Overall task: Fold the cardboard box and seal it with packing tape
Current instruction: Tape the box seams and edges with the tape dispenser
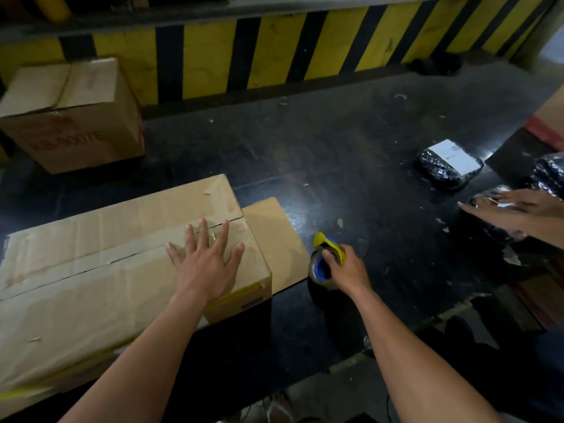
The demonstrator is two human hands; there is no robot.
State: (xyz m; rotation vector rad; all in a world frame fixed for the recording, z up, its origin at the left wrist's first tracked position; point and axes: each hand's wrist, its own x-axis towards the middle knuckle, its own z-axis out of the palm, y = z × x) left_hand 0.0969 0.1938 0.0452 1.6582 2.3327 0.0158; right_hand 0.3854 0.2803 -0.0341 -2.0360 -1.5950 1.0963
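A large brown cardboard box lies on the dark floor at lower left, its top flaps folded down with a seam running across them. My left hand rests flat on the flaps near the box's right end, fingers spread. One side flap sticks out flat to the right of the box. My right hand grips a tape dispenser with a yellow and blue body and a roll of packing tape, just right of that flap and low over the floor.
A second closed cardboard box stands at the back left against a yellow and black striped wall. Black wrapped parcels lie at the right, where another person's hands reach over one. Paper scraps dot the floor.
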